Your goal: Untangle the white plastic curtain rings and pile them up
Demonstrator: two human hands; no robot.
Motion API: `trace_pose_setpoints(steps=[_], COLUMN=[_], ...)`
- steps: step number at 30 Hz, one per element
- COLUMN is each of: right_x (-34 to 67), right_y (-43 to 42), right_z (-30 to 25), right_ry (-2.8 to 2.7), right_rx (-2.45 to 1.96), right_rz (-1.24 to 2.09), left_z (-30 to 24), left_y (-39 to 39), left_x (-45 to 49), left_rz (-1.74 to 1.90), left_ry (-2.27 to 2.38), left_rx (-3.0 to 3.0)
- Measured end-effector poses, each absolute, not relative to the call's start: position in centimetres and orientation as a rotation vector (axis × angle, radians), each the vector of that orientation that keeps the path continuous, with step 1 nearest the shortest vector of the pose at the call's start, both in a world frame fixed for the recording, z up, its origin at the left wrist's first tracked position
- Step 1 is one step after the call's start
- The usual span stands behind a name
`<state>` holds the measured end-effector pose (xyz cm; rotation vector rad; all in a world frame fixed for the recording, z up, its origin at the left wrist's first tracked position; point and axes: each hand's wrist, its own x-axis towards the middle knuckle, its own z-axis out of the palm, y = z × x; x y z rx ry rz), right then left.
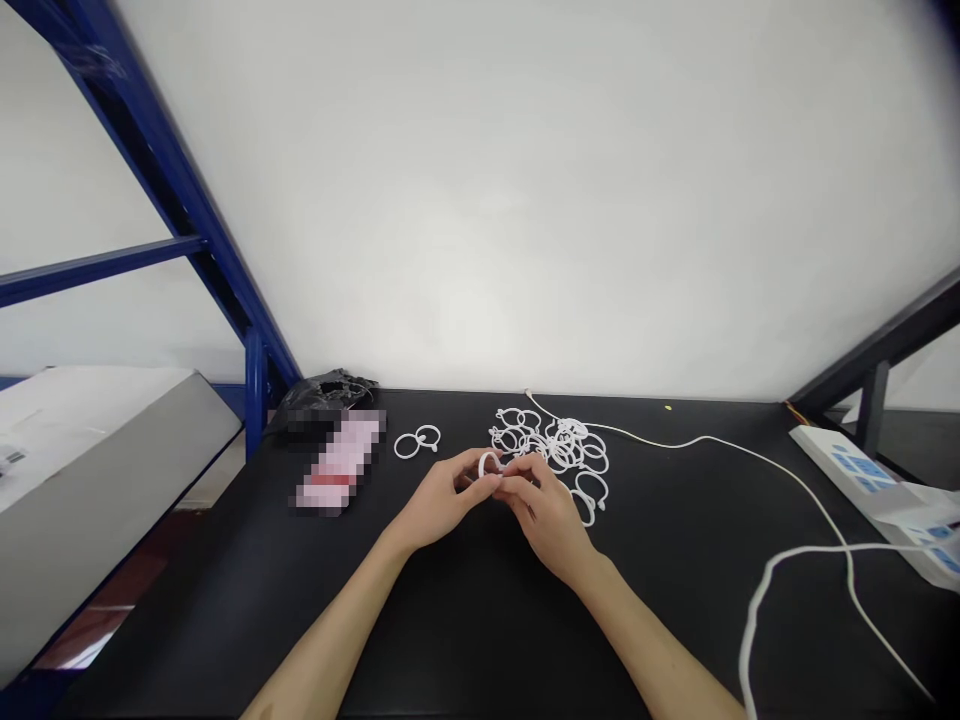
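Observation:
Over the middle of the black table, my left hand [446, 498] pinches a white ring [487, 462] between thumb and fingers. From the other side, my right hand [546, 508] has its fingertips closed on the same ring, near its right edge. The fingers hide part of the ring. Just behind and to the right of my right hand lies a loose pile of white rings [566, 445], several with small knobs. Two more white rings [407, 446] lie together on the table, behind and left of my left hand, touching or overlapping.
A black plastic bag [322, 390] and a blurred pink item [341, 465] lie at left. A white cable [705, 438] crosses the right side, near a white box with blue prints [862, 470]. Blue metal posts [172, 160] frame the left, and a white wall [495, 200] stands behind.

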<state>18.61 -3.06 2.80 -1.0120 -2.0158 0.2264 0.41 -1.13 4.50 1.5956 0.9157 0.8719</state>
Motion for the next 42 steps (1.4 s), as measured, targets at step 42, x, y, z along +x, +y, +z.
trace_pose_setpoints(steps=[42], right_x=[20.1], right_y=[-2.4], right_z=[2.6], right_ry=[-1.839], right_rx=[-1.298], right_rz=[0.404], left_z=[4.3], left_y=[-0.3], left_x=[-0.4], left_rz=[0.946], left_ry=[1.207], left_rx=[1.62])
